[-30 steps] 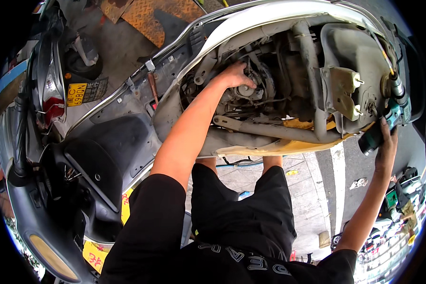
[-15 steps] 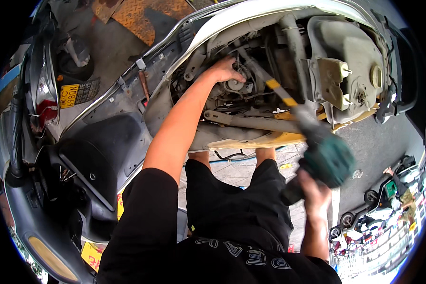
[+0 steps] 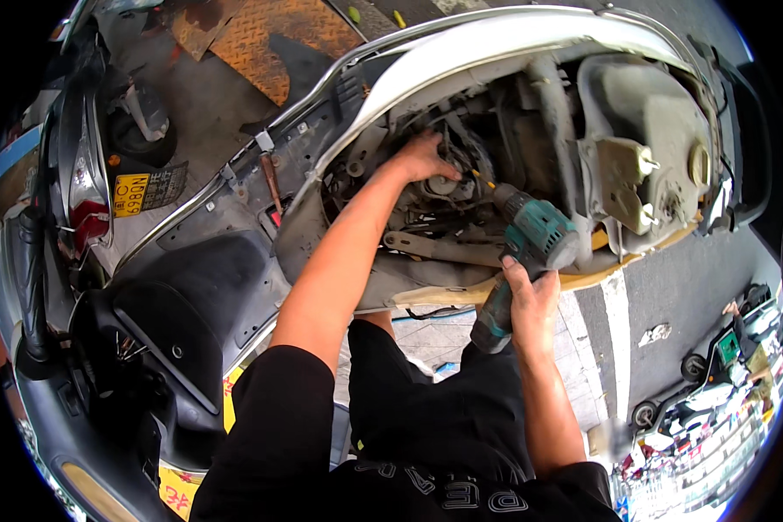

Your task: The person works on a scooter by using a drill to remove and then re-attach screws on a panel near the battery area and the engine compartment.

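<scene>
My right hand [image 3: 533,300] grips a teal and black cordless drill [image 3: 541,233] by its handle. From its chuck a long bit with yellow on it [image 3: 483,179] points left into the open body of a scooter. Down among the dusty engine parts, my left hand [image 3: 424,160] curls around a round metal engine part [image 3: 441,184]. Its thumb lies along the near side, close to the bit's tip; the other fingertips are partly hidden. What the tip touches cannot be made out.
A dusty tank [image 3: 648,148] fills the right end of the body, beside a thick frame tube [image 3: 555,109]. On the left, a tool with a brown handle [image 3: 271,181] lies on the footboard. Another scooter [image 3: 87,174] stands far left. Rusty metal plates [image 3: 278,43] lie behind.
The drill has swung inward and left, from a blur at the right to over the engine bay. My left hand stays at the engine part, and the whole view has shifted slightly.
</scene>
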Demonstrator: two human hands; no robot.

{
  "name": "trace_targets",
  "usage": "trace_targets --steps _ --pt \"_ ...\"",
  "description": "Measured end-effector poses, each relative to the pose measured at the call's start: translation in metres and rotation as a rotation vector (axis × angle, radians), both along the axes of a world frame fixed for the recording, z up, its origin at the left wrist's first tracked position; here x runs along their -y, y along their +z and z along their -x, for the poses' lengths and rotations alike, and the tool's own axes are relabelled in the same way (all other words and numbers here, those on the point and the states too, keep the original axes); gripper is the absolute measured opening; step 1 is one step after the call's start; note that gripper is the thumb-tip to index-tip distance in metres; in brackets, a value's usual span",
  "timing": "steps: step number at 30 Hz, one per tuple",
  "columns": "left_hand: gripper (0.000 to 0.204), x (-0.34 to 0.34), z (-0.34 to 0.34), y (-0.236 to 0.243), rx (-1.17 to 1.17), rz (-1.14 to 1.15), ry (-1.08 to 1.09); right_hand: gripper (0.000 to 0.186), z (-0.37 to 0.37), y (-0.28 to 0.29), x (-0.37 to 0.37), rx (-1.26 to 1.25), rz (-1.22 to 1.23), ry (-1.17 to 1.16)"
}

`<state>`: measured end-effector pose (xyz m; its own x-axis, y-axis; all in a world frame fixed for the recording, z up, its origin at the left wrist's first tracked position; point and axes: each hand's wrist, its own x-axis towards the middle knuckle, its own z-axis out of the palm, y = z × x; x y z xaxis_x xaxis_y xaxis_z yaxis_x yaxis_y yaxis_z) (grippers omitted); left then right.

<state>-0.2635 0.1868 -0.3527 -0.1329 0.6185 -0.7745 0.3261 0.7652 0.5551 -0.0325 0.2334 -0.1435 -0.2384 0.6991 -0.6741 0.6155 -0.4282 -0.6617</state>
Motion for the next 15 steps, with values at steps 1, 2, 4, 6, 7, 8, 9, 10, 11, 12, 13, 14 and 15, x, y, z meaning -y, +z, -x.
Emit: trace_targets --steps 1,2,4,6,7,8,9,10,11,12,13,14,15 --pt "0.109 0.001 -0.001 -0.002 -0.010 -0.023 0.003 0.043 -0.001 -0.001 0.001 0.029 0.018 -0.004" --pt "0.109 0.002 -0.003 -0.008 -0.010 -0.054 -0.003 0.044 0.001 -0.001 0.004 0.060 0.036 -0.010" --pt "0.107 0.001 -0.006 -0.010 -0.023 -0.086 -0.016 0.040 0.009 0.005 0.006 0.023 0.041 -0.038" --pt "0.109 0.000 -0.007 -0.004 -0.001 -0.050 0.001 0.037 0.016 0.007 0.004 -0.010 0.066 -0.064" --pt "0.109 -0.003 -0.009 -0.003 0.006 -0.042 -0.001 0.036 0.015 0.005 0.003 -0.012 0.077 -0.080" --pt "0.110 -0.004 -0.008 -0.001 0.004 -0.031 -0.015 0.036 0.017 0.004 0.004 -0.006 0.086 -0.095" --pt "0.109 -0.003 -0.008 0.001 0.004 -0.035 -0.005 0.036 0.018 0.004 0.004 0.001 0.095 -0.112" --pt "0.109 -0.002 -0.008 0.002 0.003 -0.044 0.002 0.036 0.016 0.003 0.004 -0.002 0.073 -0.107" --pt "0.109 -0.002 -0.007 0.004 0.002 -0.054 0.009 0.036 0.016 0.005 0.003 -0.001 0.075 -0.101" --pt "0.108 -0.001 -0.007 0.005 0.011 -0.050 0.024 0.036 0.017 0.008 0.002 0.048 0.089 -0.091" --pt "0.106 -0.002 -0.008 0.005 0.029 -0.047 0.030 0.035 0.018 0.009 0.002 0.096 0.100 -0.083" --pt "0.106 -0.001 -0.010 0.004 0.033 -0.054 0.045 0.034 0.022 0.007 0.006 0.060 0.032 -0.128" --pt "0.106 0.000 -0.011 0.003 0.037 -0.062 0.059 0.034 0.023 0.007 0.006 0.061 0.029 -0.127"
